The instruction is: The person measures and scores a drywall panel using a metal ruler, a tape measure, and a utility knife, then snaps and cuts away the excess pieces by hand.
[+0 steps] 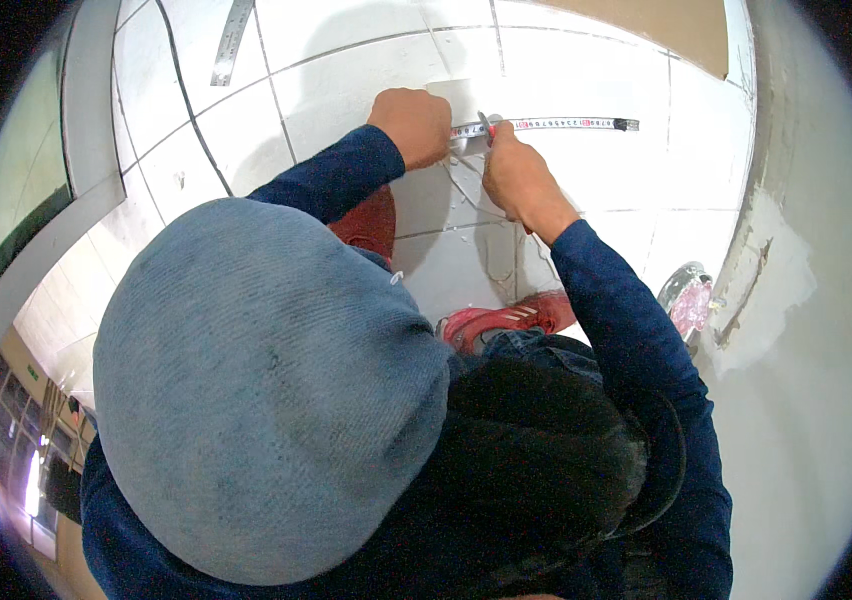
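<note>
A white tape measure strip with black and red marks lies stretched across pale floor tiles, its dark end to the right. My left hand is closed over the strip's left part, and any case inside the fist is hidden. My right hand grips a slim tool with a red handle; its narrow grey tip meets the strip. The tool's exact kind is not clear. Behind the strip, between both hands, lies a small greyish flat piece.
A metal ruler and a black cable lie left. A brown panel borders the far right. Near the patched wall sits a shiny container with pink contents. Grey-blue cloth and a red shoe show below.
</note>
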`<state>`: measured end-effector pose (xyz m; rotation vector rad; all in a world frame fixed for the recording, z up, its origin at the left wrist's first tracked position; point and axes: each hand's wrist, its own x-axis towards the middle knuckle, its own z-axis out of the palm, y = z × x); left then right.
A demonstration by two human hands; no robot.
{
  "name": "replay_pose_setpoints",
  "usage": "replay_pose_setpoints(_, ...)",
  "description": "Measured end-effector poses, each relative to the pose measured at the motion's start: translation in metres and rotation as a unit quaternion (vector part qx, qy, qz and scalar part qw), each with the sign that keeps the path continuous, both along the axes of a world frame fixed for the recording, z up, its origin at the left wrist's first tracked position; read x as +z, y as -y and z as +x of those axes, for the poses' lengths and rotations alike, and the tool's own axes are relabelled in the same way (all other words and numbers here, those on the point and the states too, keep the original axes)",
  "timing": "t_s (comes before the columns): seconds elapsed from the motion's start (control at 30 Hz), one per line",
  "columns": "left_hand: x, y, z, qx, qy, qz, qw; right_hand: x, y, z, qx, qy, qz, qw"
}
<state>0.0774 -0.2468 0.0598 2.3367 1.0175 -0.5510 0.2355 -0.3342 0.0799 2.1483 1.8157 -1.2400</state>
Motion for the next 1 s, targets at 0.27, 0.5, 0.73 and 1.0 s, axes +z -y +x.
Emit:
replay_pose_setpoints(0.27, -0.002, 0.026, 0.002, 0.006, 0.048, 0.052, 0.997, 0.002, -0.007, -0.006, -0.007, 0.010, -0.051, 0.999)
replay_pose_setpoints(0.5, -0.017, 0.034, 0.012, -0.081, 0.025, 0.064, 0.994, 0.008, -0.009, -0.013, -0.046, 0.009, -0.074, 0.996)
replay_pose_setpoints(0.73, -0.013, 0.033, 0.014, -0.094, 0.043, 0.069, 0.992, -0.001, -0.001, -0.012, -0.051, 0.012, -0.064, 0.997)
replay_pose_setpoints(1.0, -0.016, 0.030, 0.016, -0.105, 0.029, 0.081, 0.991, -0.002, 0.006, -0.010, -0.077, -0.001, -0.065, 0.995)
